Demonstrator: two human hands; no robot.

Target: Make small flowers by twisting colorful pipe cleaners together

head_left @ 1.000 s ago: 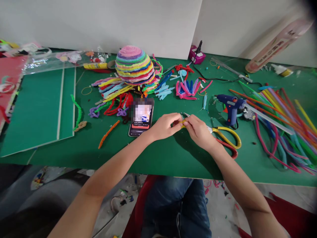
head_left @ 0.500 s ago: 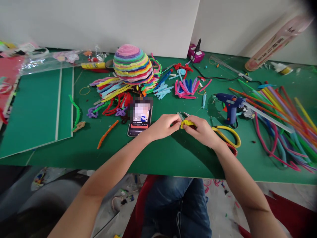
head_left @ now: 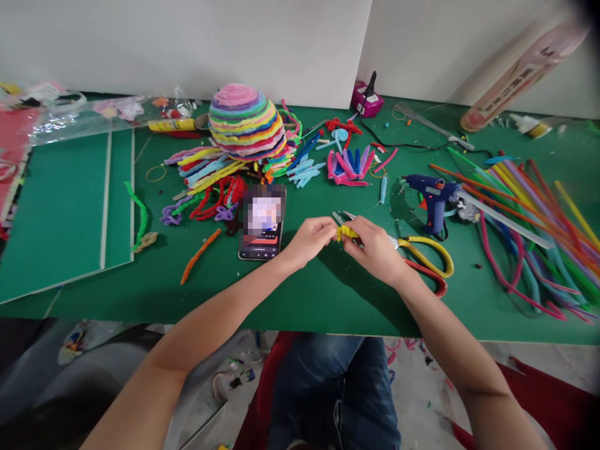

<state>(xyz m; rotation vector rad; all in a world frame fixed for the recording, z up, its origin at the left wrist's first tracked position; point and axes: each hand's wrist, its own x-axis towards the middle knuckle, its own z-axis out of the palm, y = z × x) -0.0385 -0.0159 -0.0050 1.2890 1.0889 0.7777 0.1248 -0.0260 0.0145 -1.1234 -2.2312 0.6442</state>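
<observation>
Both of my hands meet over the middle of the green table. My left hand and my right hand each pinch an end of a short yellow pipe cleaner piece, fingers closed on it. Scissors with yellow and red handles lie just right of my right hand, their blades partly hidden under it. A phone lies flat just left of my left hand.
A striped dome of coiled pipe cleaners stands at the back centre amid several loose coloured pieces. A blue glue gun and a spread of long pipe cleaners lie right. A green board lies left; an orange piece rests nearby.
My hands stay together on the yellow piece, and more of it now shows between my fingertips. The view has drifted slightly, shifting everything a little left.
</observation>
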